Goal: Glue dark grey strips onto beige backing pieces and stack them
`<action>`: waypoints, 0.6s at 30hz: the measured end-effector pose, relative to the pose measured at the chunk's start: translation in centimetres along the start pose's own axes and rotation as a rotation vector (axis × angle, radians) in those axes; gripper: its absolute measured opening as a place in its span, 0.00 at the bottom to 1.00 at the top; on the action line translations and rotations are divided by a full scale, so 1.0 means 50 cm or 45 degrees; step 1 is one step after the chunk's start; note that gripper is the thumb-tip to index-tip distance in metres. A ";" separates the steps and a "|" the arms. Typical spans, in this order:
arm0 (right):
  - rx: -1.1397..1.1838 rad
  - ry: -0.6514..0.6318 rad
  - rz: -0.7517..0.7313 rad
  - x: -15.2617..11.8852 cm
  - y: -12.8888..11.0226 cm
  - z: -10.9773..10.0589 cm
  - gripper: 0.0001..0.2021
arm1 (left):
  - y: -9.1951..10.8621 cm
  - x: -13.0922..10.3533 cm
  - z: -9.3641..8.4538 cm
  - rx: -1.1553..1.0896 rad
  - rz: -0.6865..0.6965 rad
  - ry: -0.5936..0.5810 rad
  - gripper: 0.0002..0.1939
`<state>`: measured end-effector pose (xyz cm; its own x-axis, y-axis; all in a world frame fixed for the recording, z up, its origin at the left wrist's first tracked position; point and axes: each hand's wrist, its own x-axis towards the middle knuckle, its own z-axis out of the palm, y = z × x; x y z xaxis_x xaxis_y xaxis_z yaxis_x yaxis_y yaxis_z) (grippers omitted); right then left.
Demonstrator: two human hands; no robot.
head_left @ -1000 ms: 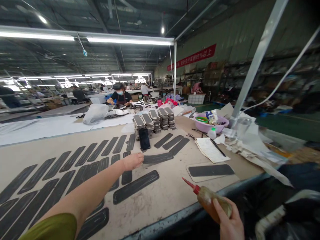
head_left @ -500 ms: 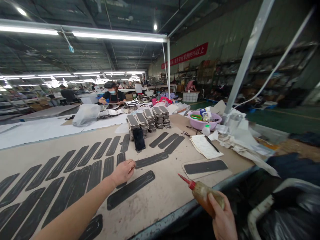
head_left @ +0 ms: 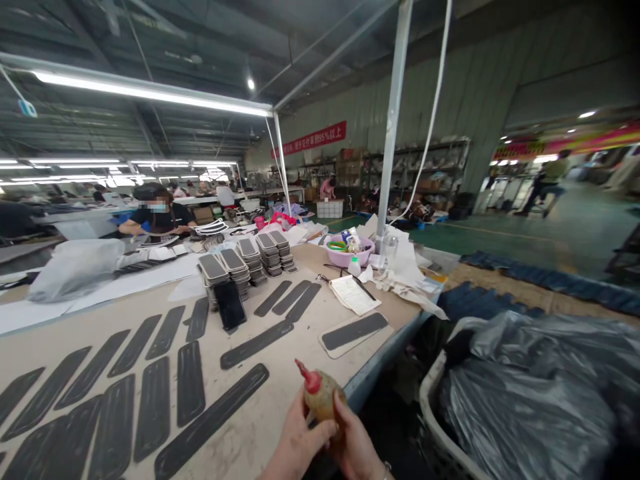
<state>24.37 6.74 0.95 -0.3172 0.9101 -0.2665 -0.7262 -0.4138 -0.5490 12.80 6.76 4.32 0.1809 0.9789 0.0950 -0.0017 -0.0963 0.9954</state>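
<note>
A glue bottle [head_left: 324,395] with a red pointed nozzle is held close to the table's front edge, tip up and leaning left. My right hand [head_left: 353,437] wraps around its body from the right. My left hand [head_left: 300,433] grips the same bottle from the left, thumb across its front. Left of the hands, dark strips [head_left: 213,420] with rounded ends lie in rows on the tan table top, several with shiny streaks. Another dark strip [head_left: 355,333] rests on a larger pale piece right of the others.
Stacks of grey pads [head_left: 233,263] stand behind a black phone [head_left: 230,305]. Further right are an open notebook [head_left: 354,295] and a purple basin [head_left: 350,257] of supplies. A basket with black plastic [head_left: 530,393] sits at the right. A co-worker [head_left: 159,213] sits across the table.
My left hand has left the strips and come right to the bottle, which both hands now hold. The bottle has tilted more upright. The camera view has turned right.
</note>
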 end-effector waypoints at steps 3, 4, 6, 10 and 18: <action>-0.021 -0.119 0.133 -0.010 0.002 0.001 0.25 | 0.022 0.004 0.010 -0.100 -0.021 0.007 0.36; -0.019 -0.183 0.122 -0.015 -0.004 0.002 0.25 | 0.025 0.003 0.008 -0.132 -0.021 0.036 0.35; 0.013 -0.305 0.009 -0.026 -0.024 0.006 0.26 | 0.027 -0.002 0.001 -0.214 -0.050 0.113 0.34; -0.066 -0.421 -0.221 -0.051 -0.053 0.021 0.34 | 0.029 -0.006 -0.014 -0.275 -0.127 0.221 0.32; -0.034 -0.170 -0.039 -0.061 -0.029 0.012 0.27 | 0.033 -0.008 0.023 -0.047 -0.031 0.163 0.27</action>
<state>26.04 4.60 3.03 -0.3747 0.9161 -0.1427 -0.7210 -0.3847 -0.5763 13.84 6.00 5.92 0.0540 0.9961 0.0695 -0.0356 -0.0676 0.9971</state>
